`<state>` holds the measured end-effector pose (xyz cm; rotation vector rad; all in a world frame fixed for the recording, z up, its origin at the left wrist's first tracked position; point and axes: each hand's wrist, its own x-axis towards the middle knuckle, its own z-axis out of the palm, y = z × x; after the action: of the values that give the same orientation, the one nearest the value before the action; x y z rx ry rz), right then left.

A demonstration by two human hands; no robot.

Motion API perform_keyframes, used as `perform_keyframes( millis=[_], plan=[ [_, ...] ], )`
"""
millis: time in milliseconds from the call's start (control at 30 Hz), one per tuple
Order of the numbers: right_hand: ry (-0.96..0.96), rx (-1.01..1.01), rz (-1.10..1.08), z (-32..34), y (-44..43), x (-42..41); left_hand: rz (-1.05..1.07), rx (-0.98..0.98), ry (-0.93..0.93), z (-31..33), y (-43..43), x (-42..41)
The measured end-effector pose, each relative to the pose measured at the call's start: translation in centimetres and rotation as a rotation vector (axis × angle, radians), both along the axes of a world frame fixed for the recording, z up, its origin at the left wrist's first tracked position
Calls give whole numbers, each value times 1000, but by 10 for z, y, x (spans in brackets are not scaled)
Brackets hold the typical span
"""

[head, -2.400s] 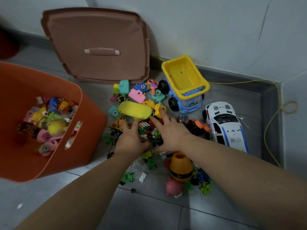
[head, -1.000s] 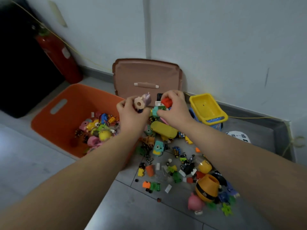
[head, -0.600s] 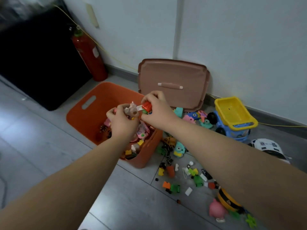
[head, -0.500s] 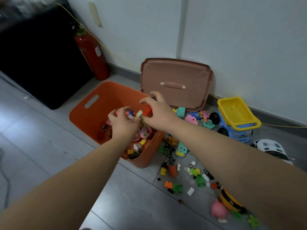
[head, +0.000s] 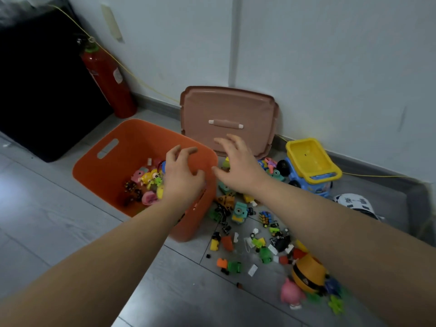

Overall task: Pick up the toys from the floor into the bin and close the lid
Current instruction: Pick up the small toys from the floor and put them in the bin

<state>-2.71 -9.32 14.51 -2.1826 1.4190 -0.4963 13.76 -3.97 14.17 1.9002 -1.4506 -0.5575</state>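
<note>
By the wall (head: 306,67), the bin (head: 113,166) stands open for loading, its lid (head: 226,107) propped aside against the wall. My left hand (head: 182,178) hovers over it, fingers loosely curled, apparently empty; my right hand (head: 238,166) is spread beside the rim. Toys (head: 258,241) litter the floor (head: 70,232) rightward.

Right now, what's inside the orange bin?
The orange bin holds a heap of small toys, pink, yellow and dark ones, on its floor. The left hand and forearm cover the near right part, so anything there is hidden.
</note>
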Motion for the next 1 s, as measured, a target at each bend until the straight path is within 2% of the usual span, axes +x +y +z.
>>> perform_keyframes(
  millis=[200, 300, 500, 733, 1000],
  plan=[
    [112, 16, -80, -7, 11, -59, -225, -123, -124, 2, -5, -49],
    [130, 38, -97, -12, 18, -89, -313, -98, -147, -9, -5, -71],
    [214, 93, -143, -20, 36, -142, -397, 105, -165, -31, -6, -105],
    [446, 193, -126, -46, 53, -199, -465, 317, -231, -66, -9, -136],
    [609, 306, -9, -86, 54, -233, -514, 492, -353, -109, -14, -152]
  ],
)
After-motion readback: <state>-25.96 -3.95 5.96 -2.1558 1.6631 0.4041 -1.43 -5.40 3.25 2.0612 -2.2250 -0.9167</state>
